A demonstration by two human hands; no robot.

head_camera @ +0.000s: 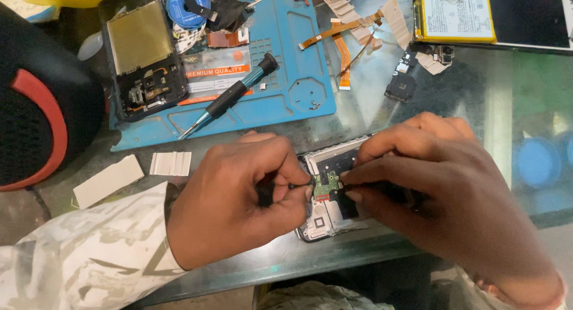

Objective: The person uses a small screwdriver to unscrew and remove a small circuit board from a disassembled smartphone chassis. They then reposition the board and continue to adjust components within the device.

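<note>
Your left hand (pixel 239 196) and right hand (pixel 441 184) pinch the small green board (pixel 327 184), seemingly, inside the phone frame (pixel 325 217); keep it level.

Glass-topped table (pixel 418 101) — blue repair mat (pixel 298 59), opened phone frame (pixel 325 220), white strips (pixel 170 163), orange flex cables (pixel 343 47).

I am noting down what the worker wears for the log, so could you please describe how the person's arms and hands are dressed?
Both hands are bare, with no gloves or rings to be seen. The left hand comes out of a long sleeve in pale cloth with a grey and white mottled pattern, ending at the wrist. The right hand shows no sleeve; a thin pale band seems to circle its wrist, though it is partly cut off.
</note>
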